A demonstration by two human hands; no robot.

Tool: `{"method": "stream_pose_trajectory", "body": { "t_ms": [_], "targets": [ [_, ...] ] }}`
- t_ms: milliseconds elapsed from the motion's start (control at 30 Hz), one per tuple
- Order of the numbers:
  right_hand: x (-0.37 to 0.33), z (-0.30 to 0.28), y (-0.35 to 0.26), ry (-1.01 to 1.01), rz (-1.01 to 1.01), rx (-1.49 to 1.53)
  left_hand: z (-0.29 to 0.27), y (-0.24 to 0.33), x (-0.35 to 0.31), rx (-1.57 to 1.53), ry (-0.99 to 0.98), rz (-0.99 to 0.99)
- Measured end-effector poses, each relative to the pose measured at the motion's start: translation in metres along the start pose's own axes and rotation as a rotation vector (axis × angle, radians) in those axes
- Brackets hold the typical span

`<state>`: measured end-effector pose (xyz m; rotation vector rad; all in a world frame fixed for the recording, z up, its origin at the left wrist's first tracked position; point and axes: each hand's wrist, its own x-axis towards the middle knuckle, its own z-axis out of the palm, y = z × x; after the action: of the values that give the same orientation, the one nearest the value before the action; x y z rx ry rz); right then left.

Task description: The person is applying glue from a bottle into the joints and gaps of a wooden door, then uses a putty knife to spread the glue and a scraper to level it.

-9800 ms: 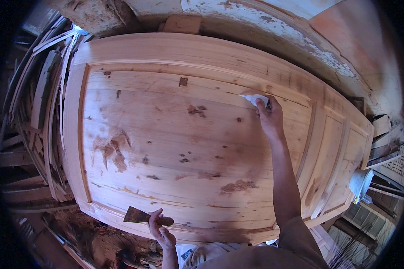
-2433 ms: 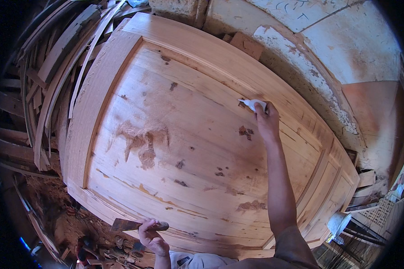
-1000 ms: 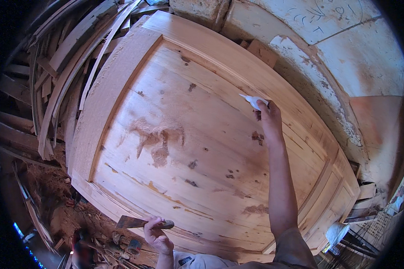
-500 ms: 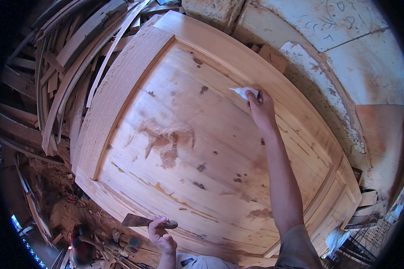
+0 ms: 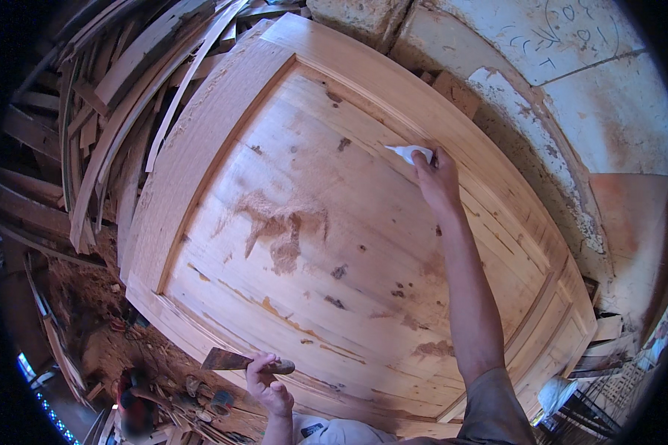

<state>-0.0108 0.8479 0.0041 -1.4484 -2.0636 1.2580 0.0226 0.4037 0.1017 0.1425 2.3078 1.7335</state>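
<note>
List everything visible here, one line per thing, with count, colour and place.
wooden door panel: one, pale tan with darker brown filler patches, lying flat across the middle
white tube: one, white, on the panel's far right part, in the right hand
putty knife: one, dark blade with wooden handle, at the panel's near edge, in the left hand
wood slats: many, grey-brown, piled at the left and upper left
plaster wall: one, whitish and flaking, upper right
wood scraps: several, brown, on the floor at lower left
left hand: one, bottom centre
right hand: one, arm stretched over the panel
</note>
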Motion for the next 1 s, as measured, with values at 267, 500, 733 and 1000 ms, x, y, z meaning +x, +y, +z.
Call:
{"method": "stream_pose_trajectory", "body": {
  "t_ms": [267,500,733,1000],
  "targets": [
    [-0.007,-0.019,0.007,-0.006,0.005,-0.047,0.002,0.005,-0.003,-0.034,-0.011,-0.039],
    [-0.014,-0.032,0.008,0.005,0.016,-0.113,0.004,0.008,-0.005,0.010,-0.040,0.021],
    [-0.026,-0.045,0.014,0.063,0.042,-0.066,0.003,0.012,-0.006,0.001,-0.058,0.047],
    [-0.071,-0.084,0.010,0.074,0.215,0.112,0.001,0.021,-0.016,-0.034,-0.054,0.064]
  ]
}}
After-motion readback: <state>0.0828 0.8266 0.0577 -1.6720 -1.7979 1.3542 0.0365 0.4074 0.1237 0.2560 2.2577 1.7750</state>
